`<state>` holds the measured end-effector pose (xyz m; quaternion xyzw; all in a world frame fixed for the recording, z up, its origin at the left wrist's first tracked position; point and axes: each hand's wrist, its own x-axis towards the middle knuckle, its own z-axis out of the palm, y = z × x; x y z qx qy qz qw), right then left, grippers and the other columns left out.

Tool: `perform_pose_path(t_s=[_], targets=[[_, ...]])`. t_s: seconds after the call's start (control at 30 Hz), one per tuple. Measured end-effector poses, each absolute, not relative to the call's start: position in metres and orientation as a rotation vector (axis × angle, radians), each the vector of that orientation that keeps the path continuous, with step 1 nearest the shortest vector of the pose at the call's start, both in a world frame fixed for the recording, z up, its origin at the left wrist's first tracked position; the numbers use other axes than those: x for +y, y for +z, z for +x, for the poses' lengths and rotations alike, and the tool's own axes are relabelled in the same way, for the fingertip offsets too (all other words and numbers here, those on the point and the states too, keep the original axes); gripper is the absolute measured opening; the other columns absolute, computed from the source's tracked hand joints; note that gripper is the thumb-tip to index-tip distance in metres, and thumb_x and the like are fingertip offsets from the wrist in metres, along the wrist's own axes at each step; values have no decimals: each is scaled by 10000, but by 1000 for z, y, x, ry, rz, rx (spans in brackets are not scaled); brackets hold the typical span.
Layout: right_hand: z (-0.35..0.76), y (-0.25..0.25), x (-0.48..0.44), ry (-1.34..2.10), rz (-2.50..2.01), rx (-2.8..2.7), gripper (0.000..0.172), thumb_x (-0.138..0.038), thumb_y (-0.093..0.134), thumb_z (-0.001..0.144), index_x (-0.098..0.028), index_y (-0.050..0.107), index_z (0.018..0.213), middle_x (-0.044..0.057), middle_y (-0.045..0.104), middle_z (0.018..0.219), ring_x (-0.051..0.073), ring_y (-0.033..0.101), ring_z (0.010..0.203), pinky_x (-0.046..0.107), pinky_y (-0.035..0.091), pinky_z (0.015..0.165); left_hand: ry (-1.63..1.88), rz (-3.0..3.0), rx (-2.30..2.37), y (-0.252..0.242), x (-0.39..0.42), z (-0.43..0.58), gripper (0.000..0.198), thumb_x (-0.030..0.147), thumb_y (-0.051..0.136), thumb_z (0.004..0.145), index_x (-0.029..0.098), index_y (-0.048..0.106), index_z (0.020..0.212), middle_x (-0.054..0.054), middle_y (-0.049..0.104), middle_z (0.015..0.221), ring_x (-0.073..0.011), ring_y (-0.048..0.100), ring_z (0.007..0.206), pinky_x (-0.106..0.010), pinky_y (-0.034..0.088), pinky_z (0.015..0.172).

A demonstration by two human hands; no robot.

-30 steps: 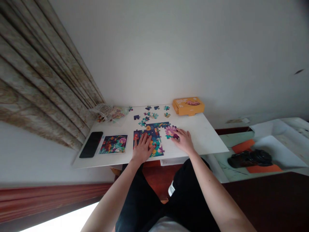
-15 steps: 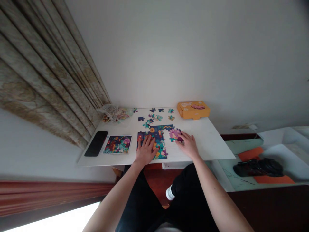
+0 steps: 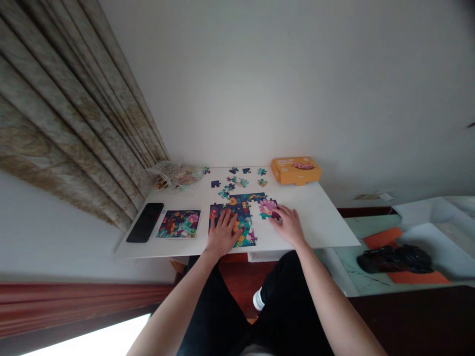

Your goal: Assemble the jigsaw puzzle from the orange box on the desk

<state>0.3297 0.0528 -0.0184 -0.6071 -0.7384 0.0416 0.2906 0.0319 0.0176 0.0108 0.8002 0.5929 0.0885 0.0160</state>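
On the white table, my left hand (image 3: 221, 234) lies spread over a partly joined jigsaw puzzle (image 3: 248, 239) near the front edge. My right hand (image 3: 289, 226) has its fingers on the right side of a pink and purple puzzle section (image 3: 266, 207), thumb at its lower edge. A gap shows between that section and the larger left part; its upper left corner lies close to the joined top strip (image 3: 248, 198). Several loose pieces (image 3: 230, 187) are scattered behind the puzzle. A printed reference picture (image 3: 178, 224) lies left of my left hand.
A black phone (image 3: 145, 222) lies at the table's left. Behind it is a clear plastic bag (image 3: 168, 173). An orange box (image 3: 296, 170) stands at the back right. A black bottle (image 3: 394, 259) lies on the lower surface to the right.
The view has shifted slightly. Both hands keep nearly the same places on the puzzle, and no piece has clearly moved.
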Motion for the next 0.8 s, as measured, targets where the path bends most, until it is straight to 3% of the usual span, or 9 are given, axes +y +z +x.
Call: perform_pose_path(t_s=[0.4,0.63,0.8], targets=[[329,-14,51,104,-1600,-1947,339,-439,550,979,-243,714,1203,138,673,1373,324,591,1305,617,339,1161,306,2470,1822,10,18,31,584,526,429,1041,291,476,1574,-62,381,1680,-303,318,1569,-596,172,1298],[305,-4,50,95,-1445,-2069,272,-368,539,1002,-243,729,1153,117,715,1278,296,627,1225,565,304,1187,490,2317,1879,27,54,5,450,359,511,1025,199,589,1439,-122,576,1525,-254,530,1414,-415,363,1239],[268,-2,56,82,-1454,-2055,248,-349,547,1002,-218,731,1103,125,716,1279,296,604,1264,537,317,1181,504,2117,1966,43,117,-7,449,241,570,982,172,578,1426,-129,616,1466,-237,580,1354,-342,442,1157]])
